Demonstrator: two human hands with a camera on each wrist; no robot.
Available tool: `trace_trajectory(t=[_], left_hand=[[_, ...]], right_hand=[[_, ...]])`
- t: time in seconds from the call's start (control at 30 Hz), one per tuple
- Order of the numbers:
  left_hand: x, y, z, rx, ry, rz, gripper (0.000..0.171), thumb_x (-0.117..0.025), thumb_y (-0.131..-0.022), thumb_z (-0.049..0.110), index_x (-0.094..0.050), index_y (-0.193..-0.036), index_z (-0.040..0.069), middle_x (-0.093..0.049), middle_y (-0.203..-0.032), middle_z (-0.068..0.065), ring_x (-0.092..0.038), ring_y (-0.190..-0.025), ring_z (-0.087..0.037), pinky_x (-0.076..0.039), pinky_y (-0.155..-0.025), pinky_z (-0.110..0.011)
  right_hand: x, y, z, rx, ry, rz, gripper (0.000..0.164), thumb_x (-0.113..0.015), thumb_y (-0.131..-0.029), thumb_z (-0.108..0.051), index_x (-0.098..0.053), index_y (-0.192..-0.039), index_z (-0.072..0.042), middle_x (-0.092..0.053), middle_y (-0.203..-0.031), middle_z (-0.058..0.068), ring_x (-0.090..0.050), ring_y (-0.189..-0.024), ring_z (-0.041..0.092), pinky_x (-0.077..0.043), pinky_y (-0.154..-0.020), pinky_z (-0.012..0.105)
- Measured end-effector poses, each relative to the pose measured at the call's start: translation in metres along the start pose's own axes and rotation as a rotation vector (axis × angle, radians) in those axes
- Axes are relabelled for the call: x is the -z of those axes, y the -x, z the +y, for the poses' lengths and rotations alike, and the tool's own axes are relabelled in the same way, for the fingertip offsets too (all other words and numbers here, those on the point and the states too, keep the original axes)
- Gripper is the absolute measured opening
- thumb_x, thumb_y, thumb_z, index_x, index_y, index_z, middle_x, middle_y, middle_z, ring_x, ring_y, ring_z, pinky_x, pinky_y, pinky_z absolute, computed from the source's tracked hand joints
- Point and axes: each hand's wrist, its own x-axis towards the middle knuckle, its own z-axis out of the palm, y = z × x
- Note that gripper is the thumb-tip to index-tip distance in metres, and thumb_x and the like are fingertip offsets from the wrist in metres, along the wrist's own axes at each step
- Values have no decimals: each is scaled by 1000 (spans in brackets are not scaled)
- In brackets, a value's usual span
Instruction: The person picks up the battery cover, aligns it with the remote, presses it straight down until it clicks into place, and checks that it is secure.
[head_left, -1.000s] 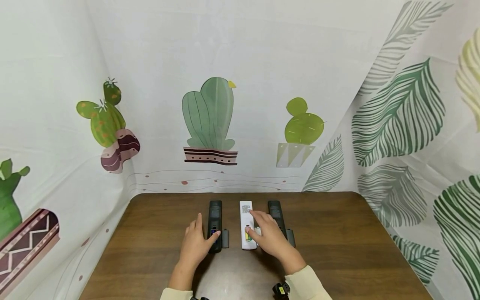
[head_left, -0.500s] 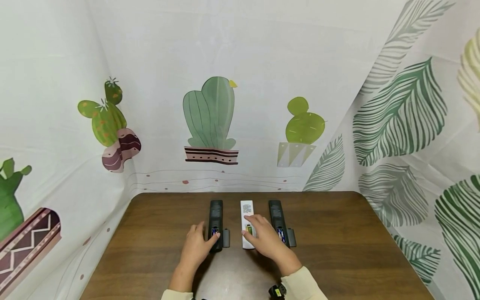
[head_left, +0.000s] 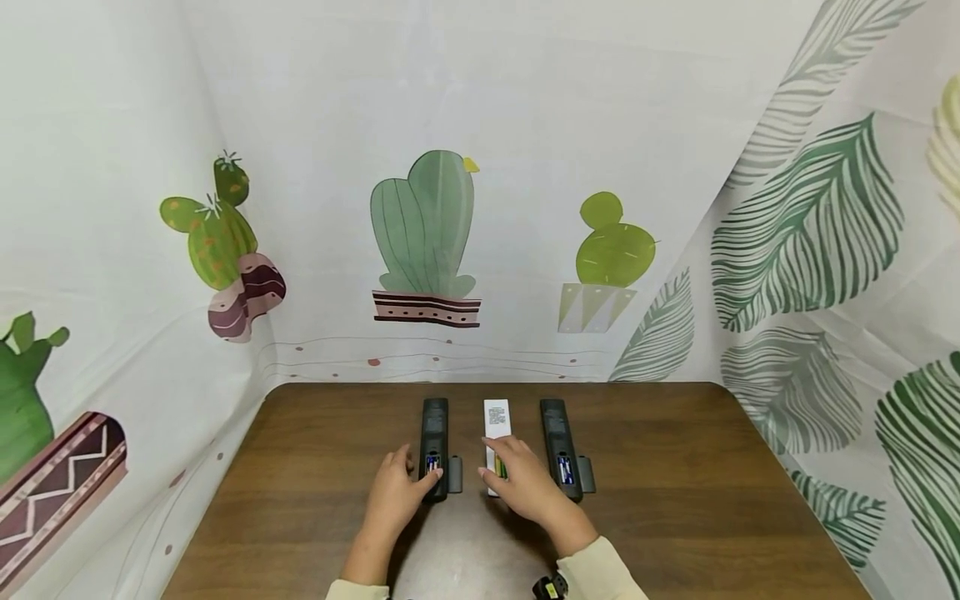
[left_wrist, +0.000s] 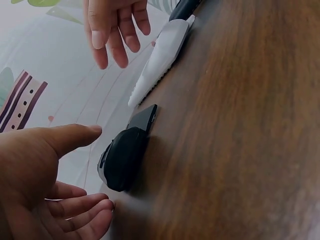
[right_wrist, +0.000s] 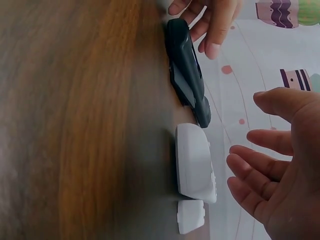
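Note:
Three remote controls lie back up in a row: a black remote (head_left: 434, 417) on the left, a white remote (head_left: 497, 417) in the middle and another black remote (head_left: 556, 427) on the right. Blue batteries (head_left: 566, 472) show in the right one's uncovered compartment. My left hand (head_left: 395, 493) is beside the left remote, thumb reaching over its lower part, fingers relaxed. Over the white remote hovers my right hand (head_left: 531, 485), thumb and fingers spread, partly hiding its yellow-green batteries. In the right wrist view nothing lies between its fingers.
A grey battery cover (head_left: 455, 474) lies right of the left remote, and a second dark cover (head_left: 587, 474) right of the right one. A small white cover (right_wrist: 190, 216) sits next to the white remote. Behind the brown wooden table (head_left: 675, 467) hangs a patterned cloth (head_left: 517, 208).
My right hand has shifted left and slightly down over the white remote, uncovering the right remote's batteries. The left hand stays nearly in place. The head view has tilted slightly.

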Motion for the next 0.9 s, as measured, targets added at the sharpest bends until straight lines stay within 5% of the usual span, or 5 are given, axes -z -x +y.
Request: trace_trajectory(t=[0.9], left_hand=[[-6, 3, -2, 18, -57, -12, 79, -87, -75, 41, -59, -127, -11, -62, -97, -15, -62, -83, -26, -54, -72, -44]], right_hand=[[-19, -12, -14, 40, -12, -74, 52, -66, -97, -25, -54, -143, -3, -60, -128, 11, -63, -101, 19, -55, -84, 33]])
